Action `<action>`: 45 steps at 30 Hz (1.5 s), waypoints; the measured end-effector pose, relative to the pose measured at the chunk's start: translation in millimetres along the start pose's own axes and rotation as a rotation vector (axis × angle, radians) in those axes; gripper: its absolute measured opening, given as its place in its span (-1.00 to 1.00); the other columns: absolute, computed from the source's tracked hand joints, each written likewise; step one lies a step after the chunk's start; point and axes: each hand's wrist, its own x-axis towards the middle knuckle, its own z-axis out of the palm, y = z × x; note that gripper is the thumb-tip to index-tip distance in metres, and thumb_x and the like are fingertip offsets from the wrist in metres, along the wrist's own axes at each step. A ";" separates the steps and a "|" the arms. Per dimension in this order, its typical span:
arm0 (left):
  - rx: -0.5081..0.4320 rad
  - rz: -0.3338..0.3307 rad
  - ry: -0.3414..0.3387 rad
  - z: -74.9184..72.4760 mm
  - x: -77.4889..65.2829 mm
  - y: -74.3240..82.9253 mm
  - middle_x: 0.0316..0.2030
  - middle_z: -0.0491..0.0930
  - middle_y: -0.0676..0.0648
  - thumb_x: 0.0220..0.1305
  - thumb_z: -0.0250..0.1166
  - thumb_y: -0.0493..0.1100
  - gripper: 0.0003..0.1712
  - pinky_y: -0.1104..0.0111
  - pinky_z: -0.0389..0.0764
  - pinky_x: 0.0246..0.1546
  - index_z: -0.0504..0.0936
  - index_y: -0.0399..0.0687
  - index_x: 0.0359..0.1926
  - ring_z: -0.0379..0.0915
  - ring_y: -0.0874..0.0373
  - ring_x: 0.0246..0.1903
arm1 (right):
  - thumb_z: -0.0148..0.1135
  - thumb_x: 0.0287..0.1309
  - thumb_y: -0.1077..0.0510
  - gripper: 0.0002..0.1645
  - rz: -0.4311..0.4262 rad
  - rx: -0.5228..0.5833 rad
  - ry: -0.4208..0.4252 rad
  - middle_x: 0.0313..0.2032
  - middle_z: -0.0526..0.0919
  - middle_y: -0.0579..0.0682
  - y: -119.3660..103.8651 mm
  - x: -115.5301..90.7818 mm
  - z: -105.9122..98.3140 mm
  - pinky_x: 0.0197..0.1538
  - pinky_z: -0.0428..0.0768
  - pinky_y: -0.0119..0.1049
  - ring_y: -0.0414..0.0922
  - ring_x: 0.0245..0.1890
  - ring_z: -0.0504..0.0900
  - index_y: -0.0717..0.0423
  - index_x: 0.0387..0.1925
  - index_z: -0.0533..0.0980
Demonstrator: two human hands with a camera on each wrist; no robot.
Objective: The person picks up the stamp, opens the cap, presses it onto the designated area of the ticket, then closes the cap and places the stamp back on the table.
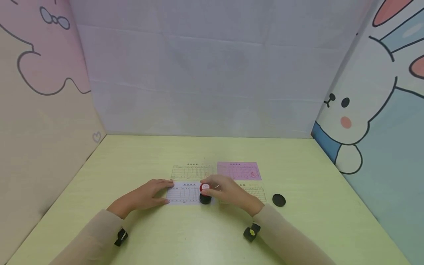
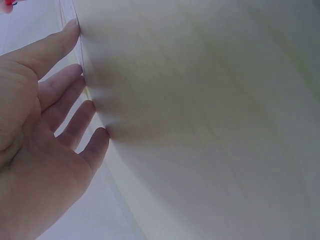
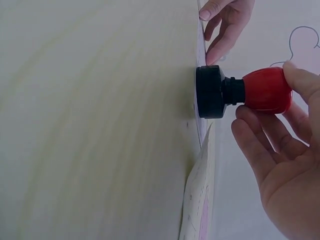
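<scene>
My right hand [image 1: 228, 189] grips the red handle of a stamp [image 3: 267, 90], thumb and fingers around it. The stamp's round black base [image 1: 205, 199] stands upright on the right part of a white printed form [image 1: 183, 193]. Fingertips of my left hand [image 1: 147, 195] rest at the left edge of that form, fingers spread and fairly straight, as the left wrist view also shows [image 2: 55, 100]. The stamp's underside is hidden against the paper.
A yellowish form [image 1: 188, 172] and a pink form [image 1: 238, 171] with a red mark lie behind. Another yellowish form [image 1: 258, 192] lies partly under my right hand, its edge raised in the right wrist view. A black round cap [image 1: 279, 200] lies to the right.
</scene>
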 end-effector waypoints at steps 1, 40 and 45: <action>-0.003 0.005 -0.001 -0.3 -0.3 0.2 0.36 0.37 -0.27 0.35 0.36 -0.06 -0.32 -0.17 0.27 0.29 0.42 -0.31 0.36 0.22 -0.30 0.34 | 0.30 0.35 0.04 -0.55 -0.002 0.001 -0.002 -0.06 0.69 -0.07 0.2 0.2 0.4 -0.05 0.64 -0.35 -0.20 -0.13 0.67 0.27 0.12 0.58; -0.014 0.019 0.006 -1.8 -0.4 1.0 0.36 0.36 -0.28 0.35 0.35 -0.08 -0.32 -0.19 0.27 0.28 0.41 -0.33 0.36 0.21 -0.33 0.34 | 0.26 0.38 0.10 -0.60 0.023 -0.048 -0.007 -0.07 0.68 -0.05 -9.7 -0.6 1.3 0.01 0.62 -0.36 -0.22 -0.10 0.65 0.27 0.11 0.56; -0.010 0.015 0.009 -0.7 -1.6 0.2 0.36 0.36 -0.29 0.36 0.35 -0.08 -0.33 -0.18 0.26 0.29 0.40 -0.33 0.36 0.21 -0.32 0.34 | 0.26 0.38 0.08 -0.58 0.037 -0.061 -0.022 -0.06 0.68 -0.09 -11.1 0.2 0.1 0.02 0.61 -0.37 -0.23 -0.09 0.65 0.25 0.14 0.56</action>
